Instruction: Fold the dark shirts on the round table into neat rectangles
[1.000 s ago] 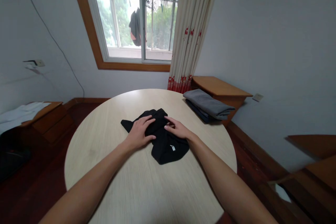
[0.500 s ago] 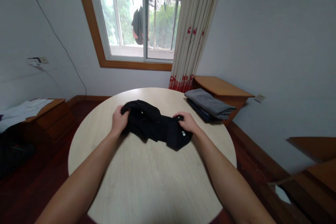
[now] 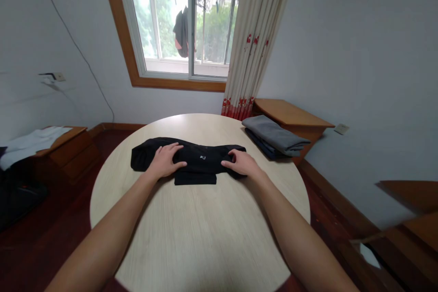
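Observation:
A black garment (image 3: 201, 164) lies across the round table (image 3: 205, 228) as a long flat strip, with a small white mark near its middle and a short flap sticking out toward me. My left hand (image 3: 166, 159) rests on the left half of the cloth, its fingers spread. On the right part, my right hand (image 3: 241, 163) touches the fabric with thumb and fingers apart. Neither hand grips the cloth.
Folded grey cloth (image 3: 275, 134) lies on dark folded cloth (image 3: 262, 145) at the table's right back edge. Behind it stands a wooden cabinet (image 3: 294, 114) beside the curtain (image 3: 256, 45). A low wooden cabinet (image 3: 73, 146) holding white cloth is at left.
The black garment went from a bunched, twisted shape to a flatter, wider strip. My left hand let go of its left end and moved right onto it; my right hand's fingers opened.

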A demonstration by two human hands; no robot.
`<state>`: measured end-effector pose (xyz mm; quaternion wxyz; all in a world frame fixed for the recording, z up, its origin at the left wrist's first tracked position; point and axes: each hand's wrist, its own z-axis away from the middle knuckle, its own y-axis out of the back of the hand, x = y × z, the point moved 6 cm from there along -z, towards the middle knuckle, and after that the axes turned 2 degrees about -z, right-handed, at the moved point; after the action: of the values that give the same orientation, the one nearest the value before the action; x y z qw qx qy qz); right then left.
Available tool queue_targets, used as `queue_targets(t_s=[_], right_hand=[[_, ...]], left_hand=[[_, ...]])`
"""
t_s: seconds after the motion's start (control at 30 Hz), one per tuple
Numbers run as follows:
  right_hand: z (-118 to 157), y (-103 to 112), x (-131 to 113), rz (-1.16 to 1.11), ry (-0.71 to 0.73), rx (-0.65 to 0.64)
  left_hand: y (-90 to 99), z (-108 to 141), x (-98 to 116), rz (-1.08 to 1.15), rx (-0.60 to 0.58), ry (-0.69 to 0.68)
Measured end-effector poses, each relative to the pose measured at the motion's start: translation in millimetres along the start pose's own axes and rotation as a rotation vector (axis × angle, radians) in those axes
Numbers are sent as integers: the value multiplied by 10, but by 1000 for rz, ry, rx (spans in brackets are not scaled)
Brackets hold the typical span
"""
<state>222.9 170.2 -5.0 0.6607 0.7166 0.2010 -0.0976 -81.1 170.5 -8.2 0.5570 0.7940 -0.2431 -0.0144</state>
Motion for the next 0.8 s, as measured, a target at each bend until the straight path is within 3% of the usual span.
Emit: queue_targets(t_s=[0.07, 0.17, 0.23, 0.3, 0.4, 0.47, 0.53, 0.6, 0.67, 0.73, 0.8], right_hand=[[43, -72, -77, 93, 21, -114], [12, -113, -91, 174, 15, -161], [-58, -87, -72, 201, -6, -81], [-131, -29, -60, 194, -28, 83], [-192, -12, -86, 96, -7, 259], [-207, -76, -139, 41, 62, 220], [-186, -129, -180, 37, 110, 128], [-134, -120, -165, 75, 70, 63], [-67, -79, -108, 126, -40, 5], [6, -72, -70, 165, -132, -88], [63, -118, -101, 188, -140, -172]], left_hand=[[-118, 22, 62, -75, -160, 7], [-117, 54, 204, -207, -261, 36], [-68, 85, 373, -283, -299, 72], [-24, 139, 606, -291, -340, 80], [8, 268, 1038, -29, -469, -79], [56, 402, 1309, 322, -657, -292], [190, 494, 1414, 653, -806, -431], [317, 419, 1264, 775, -748, -353], [384, 264, 946, 681, -548, -140], [384, 169, 664, 534, -403, 28], [286, 146, 544, 465, -381, 91]])
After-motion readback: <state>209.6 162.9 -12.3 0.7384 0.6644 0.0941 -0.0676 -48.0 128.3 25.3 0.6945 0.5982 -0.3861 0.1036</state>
